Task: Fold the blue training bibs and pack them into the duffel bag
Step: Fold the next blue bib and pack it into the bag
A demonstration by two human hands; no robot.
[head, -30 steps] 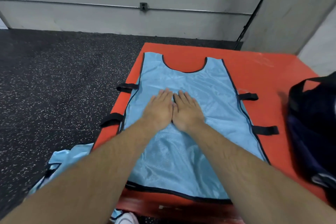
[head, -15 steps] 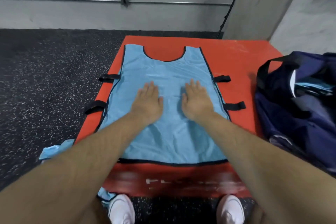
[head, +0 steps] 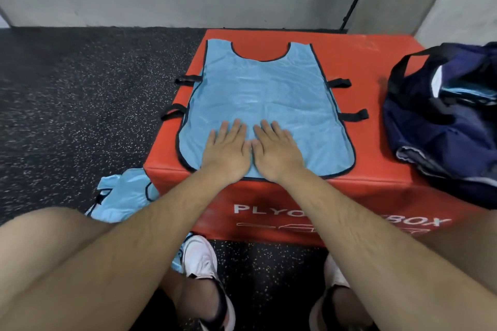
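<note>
We find one light-blue training bib (head: 263,105) spread flat on the top of the red plyo box (head: 376,62), neck opening toward the far edge, hem along the near edge. Its black side straps (head: 352,115) lie outward; those on the left reach the box's left edge. The left hand (head: 227,152) and right hand (head: 277,152) press flat on the bib's lower middle, side by side, fingers straight. A navy duffel bag (head: 443,129) sits at the box's right edge, open, with light-blue fabric visible inside. A second bib (head: 123,196) lies crumpled on the speckled floor (head: 80,88) by the near-left corner.
</note>
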